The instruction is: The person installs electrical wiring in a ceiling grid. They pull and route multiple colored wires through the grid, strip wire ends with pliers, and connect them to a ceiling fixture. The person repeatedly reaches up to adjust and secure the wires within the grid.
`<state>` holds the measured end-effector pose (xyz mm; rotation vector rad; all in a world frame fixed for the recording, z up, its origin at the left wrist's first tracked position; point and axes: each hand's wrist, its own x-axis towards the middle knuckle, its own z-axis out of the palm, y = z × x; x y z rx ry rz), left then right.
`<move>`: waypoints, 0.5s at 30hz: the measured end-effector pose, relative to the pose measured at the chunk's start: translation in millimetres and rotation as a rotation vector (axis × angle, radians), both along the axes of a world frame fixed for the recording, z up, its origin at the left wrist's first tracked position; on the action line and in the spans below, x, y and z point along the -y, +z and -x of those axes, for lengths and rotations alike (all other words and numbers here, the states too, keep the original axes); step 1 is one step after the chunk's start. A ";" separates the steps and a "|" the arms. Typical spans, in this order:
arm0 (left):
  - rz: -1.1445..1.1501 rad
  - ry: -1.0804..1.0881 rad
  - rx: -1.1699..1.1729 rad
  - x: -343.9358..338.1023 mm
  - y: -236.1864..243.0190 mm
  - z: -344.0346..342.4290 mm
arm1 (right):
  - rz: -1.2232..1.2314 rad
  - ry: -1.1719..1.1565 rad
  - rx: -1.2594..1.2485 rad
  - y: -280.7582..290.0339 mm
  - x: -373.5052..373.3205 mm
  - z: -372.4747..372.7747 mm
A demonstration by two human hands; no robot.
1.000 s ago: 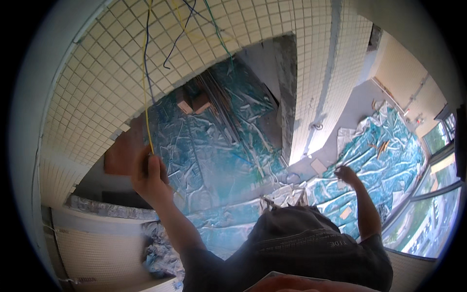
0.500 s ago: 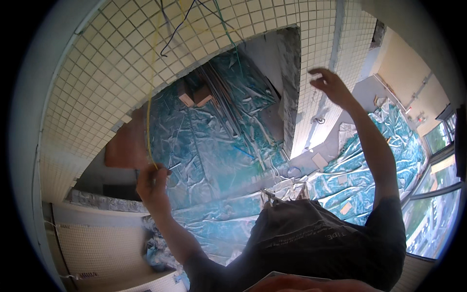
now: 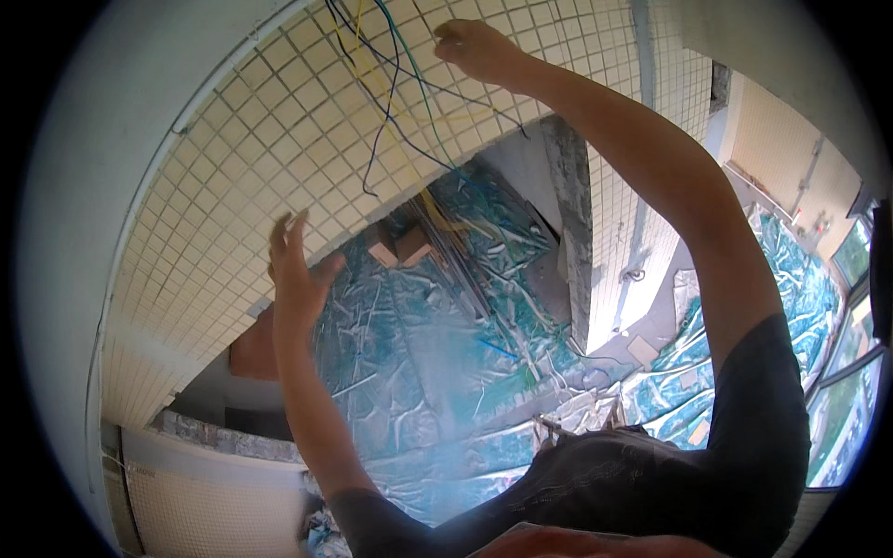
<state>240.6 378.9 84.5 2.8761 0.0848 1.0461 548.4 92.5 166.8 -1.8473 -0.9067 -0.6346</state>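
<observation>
Several thin wires hang from the top edge over the tiled wall: blue wires (image 3: 376,149), a green wire (image 3: 402,46) and a yellow wire (image 3: 456,118), loosely crossed. My right hand (image 3: 484,56) is raised beside them, just right of the bundle. Its fingers are curled together at the tips, and whatever may be between them is too small to make out. Lower down and to the left, my left hand (image 3: 299,279) is lifted in front of the wall's lower edge. Its fingers and thumb are apart, with nothing in them.
The cream tiled wall (image 3: 223,177) ends in a rough cut edge above an opening. Blue-green plastic sheeting (image 3: 409,344) covers the floor below, with a cardboard box (image 3: 398,249) and long strips (image 3: 456,270) on it. Windows (image 3: 851,363) are at the right.
My left hand has let go of the yellow wire and moved up, its fingers now spread. My right hand has swung up and left to the wires. The view has shifted, showing more of them.
</observation>
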 end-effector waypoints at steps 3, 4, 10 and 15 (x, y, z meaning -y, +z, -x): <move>-0.161 0.144 0.241 -28.1 33.4 -84.0 | 0.016 -0.107 0.110 33.3 -34.3 -38.1; -0.199 0.169 0.330 -37.6 47.1 -111.6 | 0.015 -0.129 0.128 45.7 -44.5 -53.9; -0.464 0.387 0.751 -105.0 41.7 -205.5 | -0.215 -0.230 0.082 85.4 -105.6 -42.0; -0.487 0.339 0.882 -91.7 26.9 -232.4 | -0.371 -0.306 0.220 101.0 -124.3 -64.2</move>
